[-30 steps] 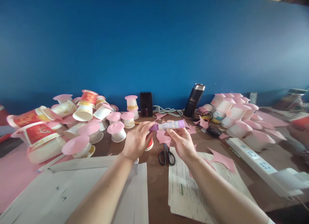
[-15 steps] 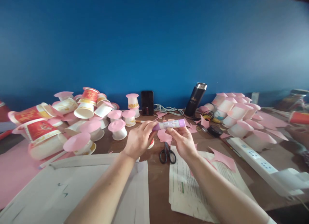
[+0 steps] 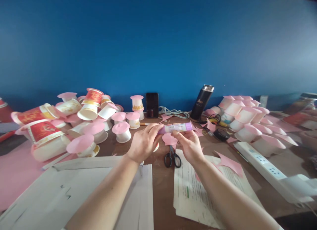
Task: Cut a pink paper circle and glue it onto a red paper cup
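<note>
A purple and white glue stick (image 3: 176, 127) is held level above the table between both hands. My left hand (image 3: 146, 141) is closed round its left end. My right hand (image 3: 190, 143) is closed on its right part, the thumb against the barrel. Just beneath lie a pink paper disc (image 3: 169, 139) and black-handled scissors (image 3: 172, 159), points away from me. A paper cup is mostly hidden behind my left hand; only a bit of its rim shows.
Paper cups with pink discs are heaped on the left (image 3: 81, 142) and right (image 3: 247, 132). A phone (image 3: 152, 105) and a black flask (image 3: 201, 103) stand by the blue wall. A power strip (image 3: 260, 160), white board (image 3: 99, 190) and printed sheets (image 3: 188, 197) lie nearer.
The glue stick and both hands have shifted very slightly in view, with the grip unchanged. At the far right, a blurred hand and red cup have moved.
</note>
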{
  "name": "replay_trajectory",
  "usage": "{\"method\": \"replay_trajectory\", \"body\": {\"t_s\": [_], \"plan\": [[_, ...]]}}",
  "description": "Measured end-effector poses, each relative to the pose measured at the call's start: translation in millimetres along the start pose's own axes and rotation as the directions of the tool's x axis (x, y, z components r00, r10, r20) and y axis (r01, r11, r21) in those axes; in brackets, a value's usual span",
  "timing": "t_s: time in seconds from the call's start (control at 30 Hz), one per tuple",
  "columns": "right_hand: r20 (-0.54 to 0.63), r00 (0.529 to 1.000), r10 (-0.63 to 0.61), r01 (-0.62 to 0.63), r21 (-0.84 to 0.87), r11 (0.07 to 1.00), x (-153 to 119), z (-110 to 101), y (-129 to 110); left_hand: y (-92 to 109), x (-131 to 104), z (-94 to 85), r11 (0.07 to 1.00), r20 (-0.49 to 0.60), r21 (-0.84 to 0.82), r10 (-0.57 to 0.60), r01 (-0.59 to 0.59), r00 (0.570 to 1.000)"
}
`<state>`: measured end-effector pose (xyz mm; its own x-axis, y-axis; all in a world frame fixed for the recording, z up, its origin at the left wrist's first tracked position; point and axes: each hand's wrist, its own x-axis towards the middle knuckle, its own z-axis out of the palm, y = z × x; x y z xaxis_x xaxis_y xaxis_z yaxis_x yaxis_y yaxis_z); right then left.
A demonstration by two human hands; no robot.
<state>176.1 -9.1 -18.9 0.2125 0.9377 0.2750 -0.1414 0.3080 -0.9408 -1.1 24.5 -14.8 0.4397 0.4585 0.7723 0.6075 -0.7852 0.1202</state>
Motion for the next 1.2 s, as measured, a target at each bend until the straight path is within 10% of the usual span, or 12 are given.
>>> {"method": "replay_trajectory", "body": {"t_s": [0.97,1.2], "plan": [[-0.051,0.998,0.041,-0.045,-0.091,0.995,-0.2,7.1,-2.8,6.9,2.7,0.5,0.999,0.027,0.046,0.003,-0.004,1.000],[-0.144,0.988,0.048,-0.111,-0.464,0.879,26.2,-25.4,18.7,-25.9,3.2,-9.1,0.899,-0.072,0.196,-0.385,0.391,0.920]]}}
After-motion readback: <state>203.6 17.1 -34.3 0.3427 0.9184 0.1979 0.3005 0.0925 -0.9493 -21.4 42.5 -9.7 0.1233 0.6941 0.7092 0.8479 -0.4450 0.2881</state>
